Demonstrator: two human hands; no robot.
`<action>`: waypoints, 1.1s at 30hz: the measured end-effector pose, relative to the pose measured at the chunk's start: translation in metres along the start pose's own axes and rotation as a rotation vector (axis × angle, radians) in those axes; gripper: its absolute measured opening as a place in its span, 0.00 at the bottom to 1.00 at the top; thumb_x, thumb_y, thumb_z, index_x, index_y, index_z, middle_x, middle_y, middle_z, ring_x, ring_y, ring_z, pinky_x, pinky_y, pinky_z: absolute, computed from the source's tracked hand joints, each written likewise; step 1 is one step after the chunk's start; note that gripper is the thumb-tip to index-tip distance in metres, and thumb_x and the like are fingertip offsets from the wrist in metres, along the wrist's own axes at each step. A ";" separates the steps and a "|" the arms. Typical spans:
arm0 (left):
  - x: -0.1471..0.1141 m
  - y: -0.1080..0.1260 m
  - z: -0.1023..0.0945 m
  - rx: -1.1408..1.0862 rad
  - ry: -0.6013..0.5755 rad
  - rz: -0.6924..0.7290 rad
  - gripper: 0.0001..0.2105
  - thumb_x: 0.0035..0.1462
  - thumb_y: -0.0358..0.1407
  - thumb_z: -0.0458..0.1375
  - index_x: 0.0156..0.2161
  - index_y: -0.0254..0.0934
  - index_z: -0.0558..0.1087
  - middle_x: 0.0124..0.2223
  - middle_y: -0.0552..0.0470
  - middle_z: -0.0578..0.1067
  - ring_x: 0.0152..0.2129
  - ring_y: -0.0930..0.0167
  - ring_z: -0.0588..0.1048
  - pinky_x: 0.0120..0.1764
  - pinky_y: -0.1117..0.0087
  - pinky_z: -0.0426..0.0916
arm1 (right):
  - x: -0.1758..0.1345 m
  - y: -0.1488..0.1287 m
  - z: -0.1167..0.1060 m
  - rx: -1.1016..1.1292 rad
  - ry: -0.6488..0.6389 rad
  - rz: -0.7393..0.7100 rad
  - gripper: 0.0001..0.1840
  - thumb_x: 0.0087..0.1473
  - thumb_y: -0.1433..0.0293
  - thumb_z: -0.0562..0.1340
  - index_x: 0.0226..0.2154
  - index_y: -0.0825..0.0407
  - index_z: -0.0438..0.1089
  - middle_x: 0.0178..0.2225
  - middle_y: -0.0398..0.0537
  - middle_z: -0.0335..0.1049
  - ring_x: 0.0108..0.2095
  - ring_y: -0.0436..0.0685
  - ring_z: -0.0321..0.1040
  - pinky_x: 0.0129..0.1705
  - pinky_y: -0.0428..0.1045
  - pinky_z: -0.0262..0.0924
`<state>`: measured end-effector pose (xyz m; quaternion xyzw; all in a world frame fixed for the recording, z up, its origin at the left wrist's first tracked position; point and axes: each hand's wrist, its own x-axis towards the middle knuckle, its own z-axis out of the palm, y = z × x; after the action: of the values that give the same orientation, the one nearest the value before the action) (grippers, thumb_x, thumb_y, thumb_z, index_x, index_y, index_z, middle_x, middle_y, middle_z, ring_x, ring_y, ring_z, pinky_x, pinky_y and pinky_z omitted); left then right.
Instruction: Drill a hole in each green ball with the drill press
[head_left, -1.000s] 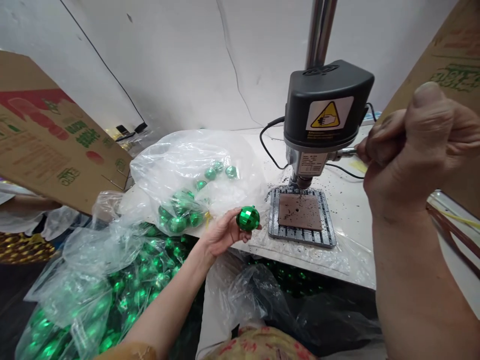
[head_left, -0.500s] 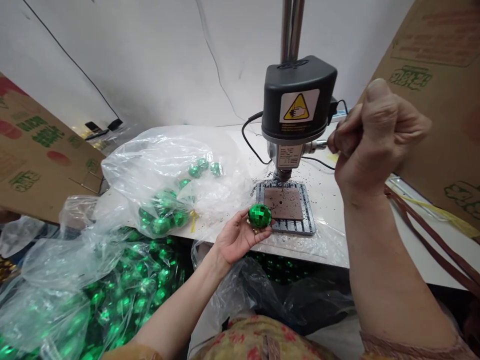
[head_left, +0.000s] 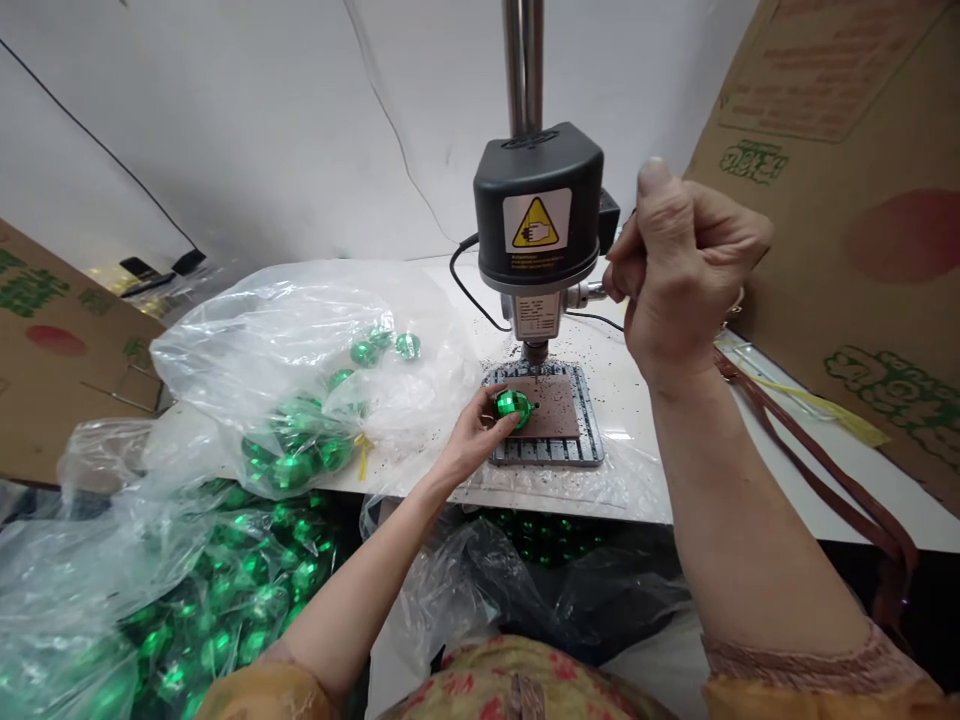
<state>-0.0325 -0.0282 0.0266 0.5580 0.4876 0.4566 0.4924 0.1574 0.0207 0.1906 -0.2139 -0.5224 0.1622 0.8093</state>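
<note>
My left hand (head_left: pixel 480 432) grips a shiny green faceted ball (head_left: pixel 514 408) between thumb and fingers. The ball is over the brown board (head_left: pixel 562 410) on the slotted metal base (head_left: pixel 592 425) of a small drill press (head_left: pixel 538 215). Its chuck (head_left: pixel 535 352) is above and slightly right of the ball. At the right of the machine, my right hand (head_left: pixel 686 270) is closed around the end of the metal feed handle (head_left: pixel 589 292). The fingers hide most of that handle. Dark shavings lie scattered around the base.
A clear plastic bag (head_left: pixel 247 320) with several green balls lies left on the white table (head_left: pixel 637 480). More green balls (head_left: pixel 247 600) fill plastic below the table edge. Cardboard boxes (head_left: pixel 832 250) stand at both sides. A brown strap (head_left: pixel 817 465) lies at right.
My left hand has carried the green ball from the base's front edge onto the brown board, turning over it. My right hand stays on the handle. The whole view has shifted.
</note>
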 end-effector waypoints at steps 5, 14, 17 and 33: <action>0.017 -0.004 0.003 0.071 0.035 0.063 0.25 0.52 0.48 0.68 0.50 0.36 0.70 0.41 0.49 0.77 0.37 0.69 0.75 0.39 0.69 0.69 | 0.007 -0.002 0.004 0.028 -0.007 0.040 0.26 0.55 0.55 0.65 0.14 0.51 0.64 0.09 0.34 0.48 0.10 0.42 0.45 0.14 0.47 0.39; 0.033 -0.009 0.007 0.329 0.014 0.160 0.23 0.54 0.43 0.66 0.53 0.37 0.73 0.45 0.46 0.78 0.38 0.67 0.74 0.38 0.68 0.69 | 0.006 -0.003 0.005 0.022 0.026 0.036 0.26 0.54 0.56 0.66 0.13 0.50 0.64 0.10 0.36 0.49 0.12 0.44 0.46 0.17 0.49 0.43; 0.036 -0.012 0.010 0.368 0.028 0.213 0.23 0.53 0.41 0.67 0.53 0.38 0.73 0.45 0.47 0.77 0.39 0.67 0.74 0.39 0.67 0.69 | 0.005 -0.004 0.005 0.003 0.034 0.035 0.25 0.55 0.58 0.66 0.13 0.50 0.65 0.10 0.36 0.50 0.11 0.45 0.45 0.16 0.50 0.41; 0.035 -0.020 0.025 0.349 0.060 0.285 0.23 0.49 0.41 0.71 0.51 0.39 0.75 0.49 0.46 0.78 0.47 0.61 0.76 0.50 0.59 0.72 | 0.004 -0.005 0.006 0.079 0.018 -0.001 0.24 0.54 0.58 0.66 0.14 0.50 0.65 0.10 0.35 0.50 0.11 0.45 0.43 0.16 0.50 0.40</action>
<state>-0.0062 0.0052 0.0056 0.6841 0.4900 0.4465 0.3042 0.1541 0.0193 0.1987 -0.1827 -0.5083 0.1803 0.8220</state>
